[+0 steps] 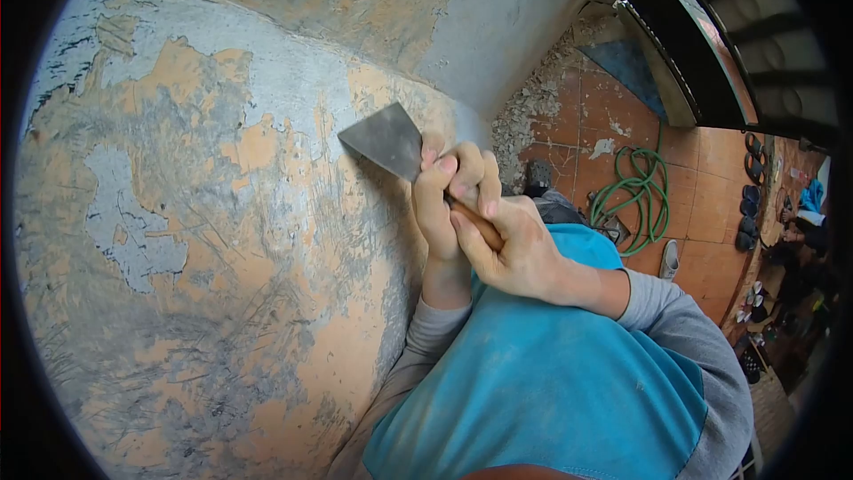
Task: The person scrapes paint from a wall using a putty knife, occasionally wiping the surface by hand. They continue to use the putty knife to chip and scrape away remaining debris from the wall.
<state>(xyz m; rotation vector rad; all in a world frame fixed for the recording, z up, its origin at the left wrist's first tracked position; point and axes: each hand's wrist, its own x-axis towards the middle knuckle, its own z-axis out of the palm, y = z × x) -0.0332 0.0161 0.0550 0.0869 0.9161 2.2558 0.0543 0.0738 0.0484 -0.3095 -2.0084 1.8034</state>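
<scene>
A scraper with a flat grey metal blade (pixel 385 142) and a wooden handle (pixel 477 224) is held in both my hands. My left hand (pixel 435 209) is closed around the tool close to the blade. Behind it, my right hand (pixel 524 253) wraps the handle, its thumb lying along the wood. Fingers of the two hands overlap and hide part of the handle. The blade points up and left, over a wall (pixel 222 276) with patchy peach, grey and pale blue paint, its front edge right by the surface.
Flakes of debris (pixel 536 111) lie along the wall's foot on the reddish tiled floor (pixel 702 222). A coiled green hose (pixel 635 200) rests there, with several dark sandals (pixel 749 204) and a light shoe (pixel 670 260) farther right. Dark metal framing (pixel 684 44) stands at upper right.
</scene>
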